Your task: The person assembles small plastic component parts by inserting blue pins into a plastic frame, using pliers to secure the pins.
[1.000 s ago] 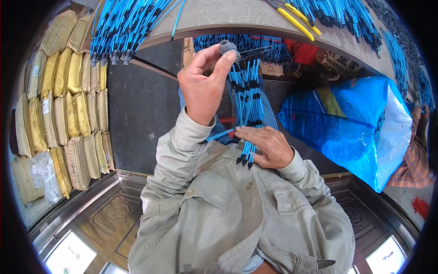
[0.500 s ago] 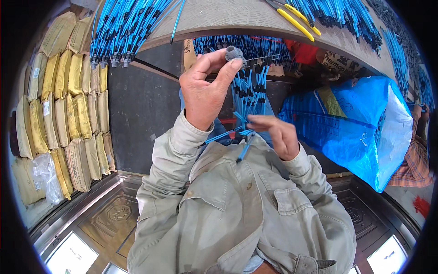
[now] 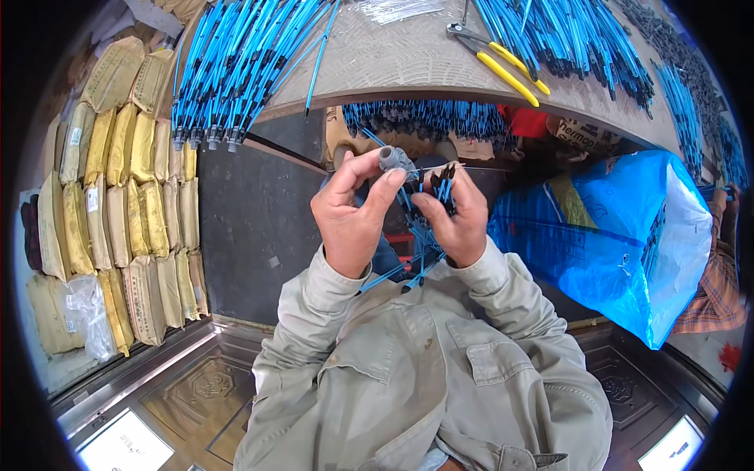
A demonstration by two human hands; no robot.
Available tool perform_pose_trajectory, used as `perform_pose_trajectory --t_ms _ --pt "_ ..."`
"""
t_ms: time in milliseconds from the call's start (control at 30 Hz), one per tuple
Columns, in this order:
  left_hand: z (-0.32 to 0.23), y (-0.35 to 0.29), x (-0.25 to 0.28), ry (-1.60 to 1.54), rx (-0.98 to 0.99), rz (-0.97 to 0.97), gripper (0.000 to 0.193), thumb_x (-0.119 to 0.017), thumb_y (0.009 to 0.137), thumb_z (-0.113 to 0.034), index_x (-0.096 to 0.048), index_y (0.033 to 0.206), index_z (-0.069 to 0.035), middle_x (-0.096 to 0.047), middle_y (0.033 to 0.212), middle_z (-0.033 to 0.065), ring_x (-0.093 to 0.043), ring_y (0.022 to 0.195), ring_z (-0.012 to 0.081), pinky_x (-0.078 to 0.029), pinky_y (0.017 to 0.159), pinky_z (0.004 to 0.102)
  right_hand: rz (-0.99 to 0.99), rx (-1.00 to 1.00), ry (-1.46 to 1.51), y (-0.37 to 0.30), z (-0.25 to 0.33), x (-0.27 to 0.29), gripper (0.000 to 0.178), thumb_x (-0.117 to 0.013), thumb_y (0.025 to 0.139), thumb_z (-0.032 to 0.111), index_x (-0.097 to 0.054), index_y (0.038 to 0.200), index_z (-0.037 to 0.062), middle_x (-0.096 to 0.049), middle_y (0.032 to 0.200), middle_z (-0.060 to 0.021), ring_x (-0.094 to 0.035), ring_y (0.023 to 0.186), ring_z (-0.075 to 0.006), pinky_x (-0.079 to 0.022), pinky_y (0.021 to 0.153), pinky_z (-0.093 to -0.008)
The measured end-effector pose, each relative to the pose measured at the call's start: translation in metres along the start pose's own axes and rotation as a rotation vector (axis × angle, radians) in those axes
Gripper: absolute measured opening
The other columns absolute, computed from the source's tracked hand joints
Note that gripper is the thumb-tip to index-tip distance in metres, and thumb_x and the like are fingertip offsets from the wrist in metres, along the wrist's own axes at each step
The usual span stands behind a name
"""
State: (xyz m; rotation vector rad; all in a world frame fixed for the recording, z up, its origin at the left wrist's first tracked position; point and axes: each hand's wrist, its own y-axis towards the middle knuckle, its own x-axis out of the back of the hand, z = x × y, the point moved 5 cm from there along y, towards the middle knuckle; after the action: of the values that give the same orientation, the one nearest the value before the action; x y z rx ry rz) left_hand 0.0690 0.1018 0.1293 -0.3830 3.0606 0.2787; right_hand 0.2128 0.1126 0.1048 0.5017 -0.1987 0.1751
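Note:
My left hand pinches a grey plastic fitting with a round open end between thumb and forefinger. From the fitting a thin straight rod or wire runs off to the right. My right hand is closed around several thin blue tubes with black end pieces, just right of the fitting. Below the hands, more blue tubes hang loosely over my lap. How the fitting, rod and tubes join is hidden by my fingers.
Ahead, a worktable bears blue tube bundles and yellow-handled pliers. More tubes lie beneath its edge. A big blue plastic bag stands right; stacked brown and yellow packets line the left.
My right hand has risen from my lap to beside the grey fitting and closed around the blue tubes. My left hand keeps the fitting, now slightly lower in view.

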Motion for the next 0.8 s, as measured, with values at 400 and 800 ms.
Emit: perform_pose_trajectory --t_ms 400,800 --pt "0.003 0.002 0.004 0.013 -0.06 0.133 0.029 -0.058 0.086 -0.009 -0.054 0.11 0.008 -0.062 0.102 0.0142 -0.058 0.095 0.0179 -0.043 0.088 0.0295 0.151 0.168 -0.135 0.01 0.005 -0.006 0.015 -0.053 0.083 0.003 -0.046 0.094 -0.0037 -0.048 0.083 -0.0182 -0.049 0.065 -0.0345 -0.042 0.057 -0.0377" --pt "0.01 0.01 0.006 -0.084 0.068 0.144 0.028 -0.056 0.088 -0.009 -0.053 0.111 0.007 -0.061 0.103 0.014 -0.057 0.097 0.0182 -0.042 0.09 0.0299 0.198 0.187 -0.143 0.015 0.002 -0.01 0.021 -0.057 0.082 0.006 -0.041 0.091 -0.0044 -0.042 0.078 -0.0196 -0.048 0.069 -0.0398 -0.039 0.058 -0.0436"
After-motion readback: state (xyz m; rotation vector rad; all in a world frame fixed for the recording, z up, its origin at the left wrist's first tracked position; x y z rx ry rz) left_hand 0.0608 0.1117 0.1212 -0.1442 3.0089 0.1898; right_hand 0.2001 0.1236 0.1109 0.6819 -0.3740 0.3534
